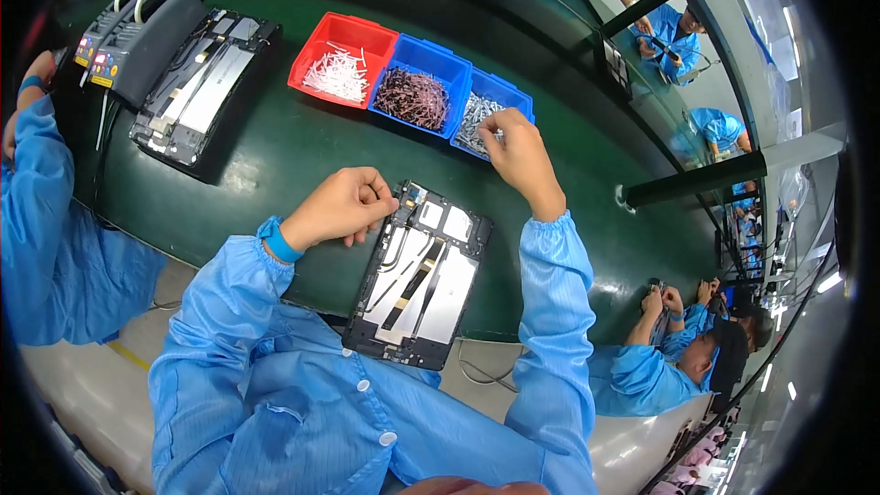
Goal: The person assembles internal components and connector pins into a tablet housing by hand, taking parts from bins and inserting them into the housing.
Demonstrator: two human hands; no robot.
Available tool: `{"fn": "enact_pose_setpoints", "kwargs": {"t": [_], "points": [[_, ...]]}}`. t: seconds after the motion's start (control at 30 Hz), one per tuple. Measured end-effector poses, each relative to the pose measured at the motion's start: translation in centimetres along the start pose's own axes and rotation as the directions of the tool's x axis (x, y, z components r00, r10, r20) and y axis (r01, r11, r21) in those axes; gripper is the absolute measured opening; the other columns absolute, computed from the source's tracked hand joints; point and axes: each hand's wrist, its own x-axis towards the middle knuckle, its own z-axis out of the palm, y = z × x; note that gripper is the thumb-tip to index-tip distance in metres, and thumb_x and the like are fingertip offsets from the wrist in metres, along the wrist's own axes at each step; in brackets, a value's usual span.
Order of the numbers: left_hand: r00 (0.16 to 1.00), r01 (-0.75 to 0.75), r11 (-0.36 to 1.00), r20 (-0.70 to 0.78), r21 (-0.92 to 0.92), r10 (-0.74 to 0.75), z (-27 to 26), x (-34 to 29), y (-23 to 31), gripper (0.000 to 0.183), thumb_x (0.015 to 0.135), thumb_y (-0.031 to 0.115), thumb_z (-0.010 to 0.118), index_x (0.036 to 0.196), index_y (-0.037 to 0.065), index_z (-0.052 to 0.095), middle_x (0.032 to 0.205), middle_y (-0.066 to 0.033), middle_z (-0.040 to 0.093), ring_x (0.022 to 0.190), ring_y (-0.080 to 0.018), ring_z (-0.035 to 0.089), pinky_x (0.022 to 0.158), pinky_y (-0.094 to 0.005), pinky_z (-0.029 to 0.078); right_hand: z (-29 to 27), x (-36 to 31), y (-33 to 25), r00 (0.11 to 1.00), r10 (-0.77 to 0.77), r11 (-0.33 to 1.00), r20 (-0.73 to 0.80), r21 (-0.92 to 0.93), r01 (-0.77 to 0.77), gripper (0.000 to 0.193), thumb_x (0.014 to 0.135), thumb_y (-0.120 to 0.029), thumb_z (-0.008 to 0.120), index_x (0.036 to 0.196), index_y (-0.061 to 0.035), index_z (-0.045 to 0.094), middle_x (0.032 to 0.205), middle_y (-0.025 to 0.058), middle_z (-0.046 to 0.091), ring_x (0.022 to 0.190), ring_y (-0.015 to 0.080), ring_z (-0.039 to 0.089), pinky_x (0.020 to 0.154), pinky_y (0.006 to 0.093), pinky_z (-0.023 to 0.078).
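An opened tablet [422, 280] lies before me, its silver batteries, dark flex cables and circuit boards bare. Its near end reaches the table's front edge. At its upper left corner is my left hand [341, 206], thumb and fingers pinched together; whatever they hold is too small to make out. My right hand [521, 154] is over the right-hand blue bin [524, 110], which holds small silvery-grey pieces [472, 119]. Its thumb and forefinger are closed in a pinch, and I cannot make out what is between them.
Left of that bin stand a blue bin [458, 62] of brownish-dark strips and a red bin [371, 29] of white strips. Another opened tablet [206, 87] lies at the left beside a grey device [160, 46] with cables. A black post [692, 179] rises at the right; co-workers sit on both sides.
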Motion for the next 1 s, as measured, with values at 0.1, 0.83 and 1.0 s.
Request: {"fn": "enact_pose_setpoints", "kwargs": {"t": [0.1, 0.83, 1.0], "points": [[1.0, -0.01, 1.0, 0.003, 0.003, 0.01, 0.2, -0.1, 0.1, 0.023, 0.097, 0.021, 0.068, 0.096, 0.0, 0.059, 0.066, -0.0023, 0.06, 0.047, -0.0061, 0.055, 0.037, -0.021, 0.041, -0.4, -0.3, 0.2, 0.998, -0.005, 1.0, 0.067, -0.027, 0.007, 0.011, 0.089, -0.011, 0.066, 0.093, -0.0031, 0.073, 0.096, 0.0153, 0.067, 0.093, 0.0364, 0.066, 0.08, 0.0459, 0.054], [0.958, -0.287, 0.914, -0.056, -0.289, 0.283, 1.5, -0.6, 0.4, 0.022, 0.101, 0.018, 0.066, 0.114, 0.0, 0.063, 0.08, -0.0011, 0.063, 0.063, -0.0038, 0.06, 0.045, -0.0175, 0.043, 3.5, -7.1, -7.9, 0.884, 0.098, -0.134, 0.457, 0.886, -0.443, 0.032, 0.098, -0.011, 0.069, 0.125, 0.0018, 0.058, 0.089, 0.0067, 0.067, 0.057, 0.0054, 0.049, 0.046, 0.0198, 0.032], [0.948, -0.318, 0.898, -0.071, -0.304, 0.312, 1.4, -0.5, -0.2, 0.017, 0.101, 0.018, 0.066, 0.107, 0.002, 0.063, 0.081, -0.0009, 0.064, 0.063, -0.0032, 0.058, 0.046, -0.0171, 0.043, 4.1, -7.1, -8.3, 0.87, 0.07, -0.159, 0.488, 0.866, -0.474, 0.028, 0.098, -0.012, 0.07, 0.12, 0.0019, 0.06, 0.088, 0.0073, 0.068, 0.057, 0.0054, 0.05, 0.046, 0.0195, 0.035]]}}
